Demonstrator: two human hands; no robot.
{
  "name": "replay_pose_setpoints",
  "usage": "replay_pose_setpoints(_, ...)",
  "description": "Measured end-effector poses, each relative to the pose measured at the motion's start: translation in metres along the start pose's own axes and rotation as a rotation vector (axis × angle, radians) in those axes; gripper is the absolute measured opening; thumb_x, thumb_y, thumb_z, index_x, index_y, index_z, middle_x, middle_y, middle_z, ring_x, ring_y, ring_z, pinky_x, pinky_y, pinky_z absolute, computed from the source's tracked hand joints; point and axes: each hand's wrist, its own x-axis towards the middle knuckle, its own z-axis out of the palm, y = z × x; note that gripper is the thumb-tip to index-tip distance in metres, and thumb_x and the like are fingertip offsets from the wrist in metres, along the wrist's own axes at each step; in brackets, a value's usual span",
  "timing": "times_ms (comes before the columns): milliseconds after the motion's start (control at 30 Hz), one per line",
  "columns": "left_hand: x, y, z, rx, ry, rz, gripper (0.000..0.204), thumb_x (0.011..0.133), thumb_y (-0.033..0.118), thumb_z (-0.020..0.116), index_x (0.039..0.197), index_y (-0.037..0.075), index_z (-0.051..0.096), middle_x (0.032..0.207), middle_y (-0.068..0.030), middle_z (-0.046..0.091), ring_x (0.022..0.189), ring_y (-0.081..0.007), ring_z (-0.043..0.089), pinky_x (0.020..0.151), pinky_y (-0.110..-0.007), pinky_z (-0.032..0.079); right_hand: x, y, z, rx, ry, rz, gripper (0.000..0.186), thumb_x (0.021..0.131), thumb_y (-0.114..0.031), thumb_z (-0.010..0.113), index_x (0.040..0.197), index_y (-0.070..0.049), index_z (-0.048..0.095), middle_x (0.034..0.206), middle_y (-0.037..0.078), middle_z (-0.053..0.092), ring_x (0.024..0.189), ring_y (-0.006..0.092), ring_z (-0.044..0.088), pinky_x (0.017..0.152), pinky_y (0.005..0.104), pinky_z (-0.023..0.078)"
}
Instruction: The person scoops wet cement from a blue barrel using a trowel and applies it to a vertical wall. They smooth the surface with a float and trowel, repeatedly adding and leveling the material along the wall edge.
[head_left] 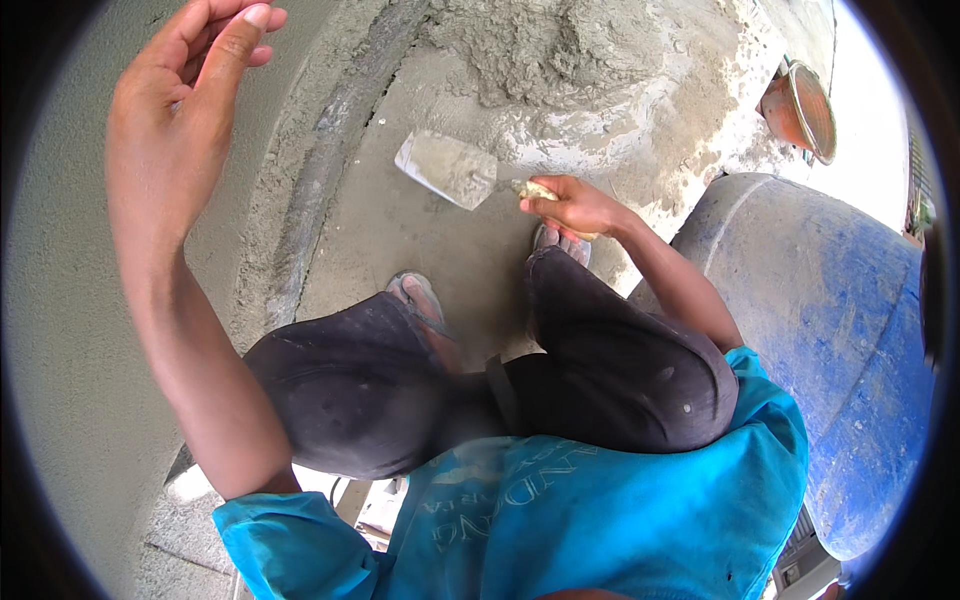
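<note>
My right hand (575, 205) is closed round the pale, mortar-caked handle of a trowel (447, 168). Its flat, wet grey blade points left above the smooth cement floor (400, 235). At the upper left my left hand (185, 100) is raised beside the plastered grey wall (90, 300). The fingers of that hand are loosely curled, with the thumb apart from the palm, and I see nothing in them. A heap of wet mortar (540, 50) lies beyond the trowel.
A blue, cement-smeared drum (830, 330) lies close on my right. Past it an orange-brown bucket (800, 110) sits tilted at the far right. A rough mortar ledge (300, 190) runs along the wall's foot. My sandalled feet (420, 300) stand on the floor between wall and drum.
</note>
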Motion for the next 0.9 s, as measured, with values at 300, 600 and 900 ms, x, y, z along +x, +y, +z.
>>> replay_pose_setpoints(300, 0.001, -0.003, 0.014, -0.014, -0.021, 0.015, 0.035, 0.103, 0.039, 0.056, 0.125, 0.015, 0.069, 0.111, -0.0036, 0.073, 0.100, -0.0143, 0.066, 0.099, -0.036, 0.051, -0.001, 0.066, -0.076, 0.240, 0.329, 0.070, 0.037, 0.094, -0.043, 0.065, 0.105, -0.008, 0.060, 0.064, 0.001, 0.050, 0.043, 0.0105, 0.046, 0.040, 0.0280, 0.038)
replay_pose_setpoints(600, -0.004, 0.001, 0.012, -0.031, -0.007, -0.050, 0.027, 0.102, 0.024, 0.060, 0.122, 0.008, 0.070, 0.106, -0.0066, 0.073, 0.097, -0.0146, 0.066, 0.090, -0.030, 0.052, -0.040, 0.007, -0.082, -0.352, 1.049, -0.130, 0.038, 0.092, -0.038, 0.068, 0.110, -0.006, 0.061, 0.083, 0.013, 0.067, 0.068, 0.0295, 0.067, 0.055, 0.0420, 0.049)
replay_pose_setpoints(900, -0.001, 0.021, 0.017, -0.098, -0.050, -0.006, 0.026, 0.101, 0.023, 0.062, 0.120, 0.006, 0.070, 0.104, -0.0090, 0.074, 0.095, -0.0163, 0.068, 0.090, -0.034, 0.054, -0.070, 0.011, -0.097, -0.610, 1.469, -0.048, 0.049, 0.090, -0.028, 0.068, 0.134, -0.014, 0.050, 0.088, 0.018, 0.070, 0.073, 0.0334, 0.070, 0.067, 0.0445, 0.054)
